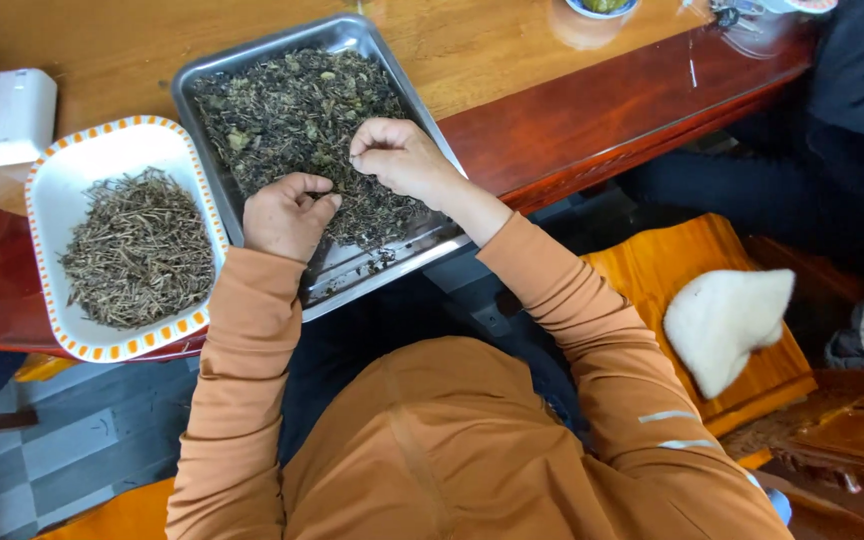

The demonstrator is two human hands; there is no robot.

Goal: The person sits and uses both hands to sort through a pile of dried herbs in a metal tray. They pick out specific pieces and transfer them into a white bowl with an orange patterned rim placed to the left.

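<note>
Both hands work over a metal tray (pixel 392 262) of dark dried leaves (pixel 297 125) that sits on the wooden table (pixel 512 60), its near edge jutting past the table's edge. The left hand (pixel 287 215) rests at the near left side of the leaf heap, fingers curled in with the thumb pressed toward the fingertips; whether it pinches a leaf I cannot tell. The right hand (pixel 397 155) lies just right of it, further into the heap, fingers bent down and drawn together on the leaves. The two hands are close but apart. To the left of the tray, touching or nearly touching its side, stands a white dish with an orange-checked rim (pixel 57 200), holding a pile of thin pale stems (pixel 137 250). Further left and farther off is a white box (pixel 14 115). At the right, a pale cushion (pixel 727 320) lies on an orange seat (pixel 652 270).
</note>
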